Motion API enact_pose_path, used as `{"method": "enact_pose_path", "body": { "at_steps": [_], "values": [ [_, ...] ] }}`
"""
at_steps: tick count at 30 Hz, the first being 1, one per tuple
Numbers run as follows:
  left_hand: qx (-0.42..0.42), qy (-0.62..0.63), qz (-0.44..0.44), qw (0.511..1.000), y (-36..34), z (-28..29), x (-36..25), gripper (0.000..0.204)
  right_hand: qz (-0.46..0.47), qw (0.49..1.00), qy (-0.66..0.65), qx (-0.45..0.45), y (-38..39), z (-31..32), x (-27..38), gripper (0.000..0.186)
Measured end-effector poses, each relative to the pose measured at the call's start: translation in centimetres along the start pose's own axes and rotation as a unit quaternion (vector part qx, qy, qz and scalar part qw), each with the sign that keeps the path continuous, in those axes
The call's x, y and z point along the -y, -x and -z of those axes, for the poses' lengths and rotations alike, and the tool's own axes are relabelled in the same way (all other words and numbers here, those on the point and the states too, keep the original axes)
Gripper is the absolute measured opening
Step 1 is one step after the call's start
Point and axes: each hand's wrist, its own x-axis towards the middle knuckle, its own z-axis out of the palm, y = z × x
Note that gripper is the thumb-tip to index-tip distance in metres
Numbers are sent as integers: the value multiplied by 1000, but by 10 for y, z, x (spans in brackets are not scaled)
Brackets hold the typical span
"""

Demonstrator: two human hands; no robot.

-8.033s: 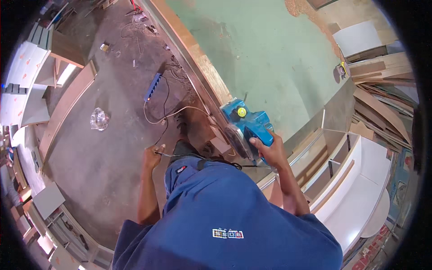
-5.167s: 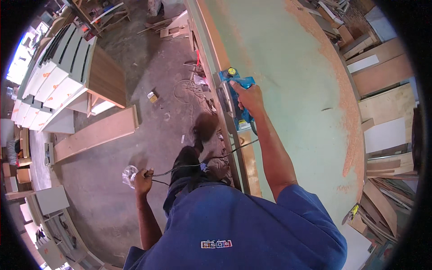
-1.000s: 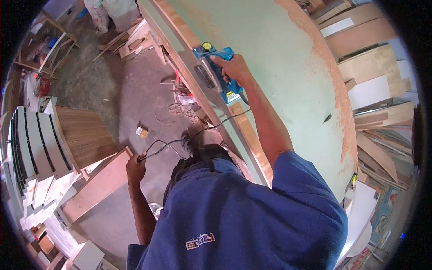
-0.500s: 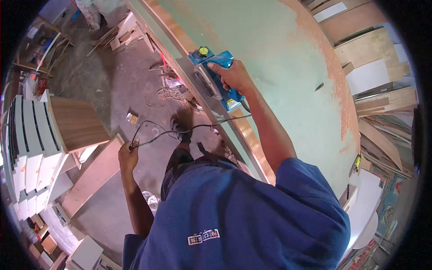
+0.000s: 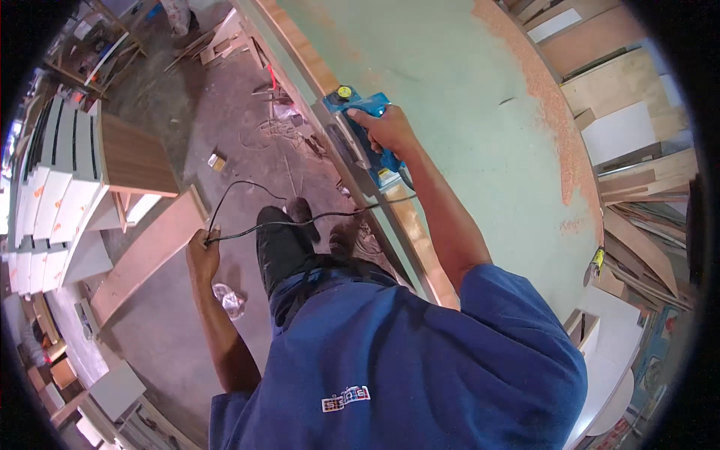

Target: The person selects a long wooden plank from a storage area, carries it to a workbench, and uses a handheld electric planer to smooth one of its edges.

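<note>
A blue electric planer (image 5: 366,112) with a yellow-topped knob rests on a long pale wooden strip (image 5: 405,221) along the left edge of a large green board (image 5: 472,150). My right hand (image 5: 388,132) grips its handle, thumb toward the knob and my forearm reaching over the board. My left hand (image 5: 202,252) is out at the left, above the floor, closed on a looped black cord (image 5: 300,223), which runs across toward the planer.
Stacked white panels (image 5: 49,191) and a long plywood plank (image 5: 146,266) lie at the left. Wood offcuts and cables litter the floor (image 5: 214,124) beside the bench. More sheets (image 5: 615,135) are piled along the right. A yellow tool (image 5: 598,261) sits at the board's right edge. A clear crumpled bag (image 5: 229,300) is on the floor.
Since half a second ago, my left hand has moved slightly left with the cord, and a leg has come further into view. Earlier the planer was lower right; it now sits farther along the strip.
</note>
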Motion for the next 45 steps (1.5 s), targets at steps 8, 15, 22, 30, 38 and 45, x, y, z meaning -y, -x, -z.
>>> {"method": "enact_pose_path", "body": {
  "at_steps": [8, 15, 22, 30, 38, 45],
  "values": [
    [35, 5, 22, 999, 92, -5, 8, 50, -18, 1000, 0, -6, 107, 27, -59, 50],
    [75, 4, -26, 997, 165, -32, 3, 47, -13, 1000, -27, -3, 185, 57, -108, 43],
    [112, 19, -65, 991, 264, -52, 4, 47, 9, 999, -31, 5, 284, 92, -156, 43],
    [147, -27, -128, 981, 385, -69, 19, 48, -21, 999, -8, -28, 408, 130, -224, 43],
    [216, -45, -170, 960, 451, -99, -6, 47, -67, 997, -19, -29, 548, 172, -304, 41],
    [289, -43, -227, 929, 512, -143, -49, 43, -98, 993, -5, -71, 685, 206, -364, 51]
  ]
}}
